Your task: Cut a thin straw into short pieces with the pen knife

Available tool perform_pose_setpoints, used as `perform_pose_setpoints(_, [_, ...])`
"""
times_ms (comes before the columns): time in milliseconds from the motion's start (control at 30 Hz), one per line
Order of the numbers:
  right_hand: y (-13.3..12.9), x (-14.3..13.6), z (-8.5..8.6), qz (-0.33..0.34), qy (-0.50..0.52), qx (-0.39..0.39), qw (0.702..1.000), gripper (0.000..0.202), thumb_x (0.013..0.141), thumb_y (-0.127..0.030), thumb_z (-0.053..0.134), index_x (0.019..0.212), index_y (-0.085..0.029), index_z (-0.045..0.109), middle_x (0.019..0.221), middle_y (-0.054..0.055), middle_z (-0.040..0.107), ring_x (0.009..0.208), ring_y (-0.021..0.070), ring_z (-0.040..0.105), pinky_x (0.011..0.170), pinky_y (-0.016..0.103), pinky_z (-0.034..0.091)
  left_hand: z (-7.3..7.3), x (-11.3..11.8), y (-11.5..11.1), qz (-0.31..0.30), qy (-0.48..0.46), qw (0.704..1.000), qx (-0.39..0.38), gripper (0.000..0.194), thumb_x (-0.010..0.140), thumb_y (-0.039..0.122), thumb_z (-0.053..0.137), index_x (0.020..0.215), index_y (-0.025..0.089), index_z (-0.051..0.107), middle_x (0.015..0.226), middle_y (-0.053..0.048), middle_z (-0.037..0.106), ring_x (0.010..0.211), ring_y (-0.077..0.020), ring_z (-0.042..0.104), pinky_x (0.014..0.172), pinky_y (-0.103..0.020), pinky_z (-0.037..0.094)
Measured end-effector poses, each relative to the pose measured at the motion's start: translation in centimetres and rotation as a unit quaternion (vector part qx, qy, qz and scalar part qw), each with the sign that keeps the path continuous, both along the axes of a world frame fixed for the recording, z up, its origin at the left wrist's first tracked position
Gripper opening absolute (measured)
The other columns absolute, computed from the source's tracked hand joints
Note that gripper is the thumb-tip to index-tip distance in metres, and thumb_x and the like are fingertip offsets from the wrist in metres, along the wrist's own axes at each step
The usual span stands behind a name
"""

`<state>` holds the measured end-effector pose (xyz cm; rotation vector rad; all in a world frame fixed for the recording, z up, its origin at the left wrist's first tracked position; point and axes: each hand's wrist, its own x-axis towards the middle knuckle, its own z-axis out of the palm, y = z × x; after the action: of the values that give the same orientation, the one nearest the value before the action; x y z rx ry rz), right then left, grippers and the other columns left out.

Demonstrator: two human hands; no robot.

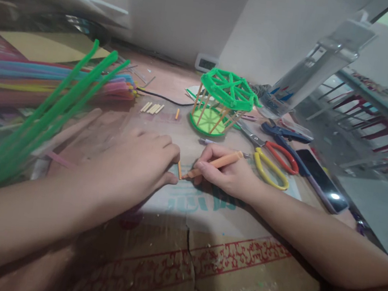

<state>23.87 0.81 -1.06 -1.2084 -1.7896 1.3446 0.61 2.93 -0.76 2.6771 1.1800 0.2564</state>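
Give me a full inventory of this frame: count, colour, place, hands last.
Marker: 1, orange, in the right hand
Thin stick: 1, orange, in the left hand
Short sticks: several, pale, behind the left hand
Loose stick: 1, orange, right of those
Cage model: 1, green and tan, behind the hands
Scissors: 1, red and yellow-handled, right of model
Pliers: 1, dark blue, beside scissors
Phone: 1, black, right
Bottle: 1, clear, back right
Digital display: 1, white, back
Fuzzy stems: several, green, left
Stem bundle: 1, multicoloured, left
Cable: 1, black, back
Stools: several, dark red, right background
Work surface: 1, brown, underneath
Left hand: 1, bare, centre
Right hand: 1, bare, centre
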Motion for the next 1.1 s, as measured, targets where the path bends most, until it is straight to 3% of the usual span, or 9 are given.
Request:
perform_pose_setpoints(167, [0.1, 0.0, -0.1, -0.001, 0.02, -0.003, 1.0, 0.03, 0.089, -0.041, 0.079, 0.08, -0.02, 0.059, 0.068, 0.001, 0.074, 0.057, 0.0124, 0.064, 0.051, 0.021, 0.047, 0.4, 0.2, 0.0, 0.007, 0.024, 1.0, -0.019, 0.021, 0.085, 0.047, 0.076, 0.089, 0.026, 0.073, 0.095, -0.009, 0.075, 0.092, -0.0364, 0.067, 0.081, -0.048, 0.047])
perform_pose_setpoints(467, [0.1, 0.1, 0.0, 0.006, 0.007, -0.003, 1.0, 0.035, 0.088, -0.047, 0.081, 0.079, -0.02, 0.059, 0.067, 0.0, 0.074, 0.057, 0.0121, 0.064, 0.051, 0.021, 0.047, -0.3, 0.8, -0.3, -0.014, 0.01, 1.0, 0.004, 0.011, 0.091, 0.036, 0.07, 0.092, 0.025, 0.073, 0.091, -0.009, 0.073, 0.089, -0.0336, 0.067, 0.078, -0.045, 0.047])
perform_pose_setpoints(700, [0.1, 0.1, -0.1, 0.011, -0.002, 0.011, 1.0, 0.032, 0.089, -0.043, 0.08, 0.08, -0.02, 0.06, 0.069, 0.001, 0.075, 0.056, 0.0118, 0.063, 0.051, 0.021, 0.046, -0.6, 0.5, -0.1, 0.002, 0.006, 1.0, -0.004, 0.013, 0.089, 0.038, 0.071, 0.084, 0.025, 0.07, 0.086, -0.009, 0.07, 0.086, -0.0357, 0.065, 0.077, -0.047, 0.045])
perform_pose_setpoints(867, [0.0, 0.1, 0.0, 0.022, 0.03, 0.023, 0.999, 0.028, 0.09, -0.04, 0.081, 0.083, -0.019, 0.062, 0.074, 0.002, 0.078, 0.065, 0.0141, 0.07, 0.055, 0.021, 0.05, -0.5, 0.4, -0.1, 0.004, 0.016, 1.0, -0.025, 0.016, 0.09, 0.04, 0.07, 0.084, 0.024, 0.07, 0.09, -0.011, 0.072, 0.085, -0.0349, 0.065, 0.073, -0.046, 0.044])
perform_pose_setpoints(1100, [-0.1, 0.1, 0.2, 0.032, -0.01, 0.042, 0.999, 0.026, 0.092, -0.04, 0.077, 0.085, -0.019, 0.064, 0.079, 0.006, 0.08, 0.069, 0.0162, 0.072, 0.058, 0.024, 0.052, -0.1, 0.5, 0.3, 0.026, 0.009, 0.998, -0.054, 0.024, 0.085, 0.047, 0.074, 0.076, 0.026, 0.069, 0.083, -0.009, 0.07, 0.08, -0.0341, 0.065, 0.076, -0.046, 0.045])
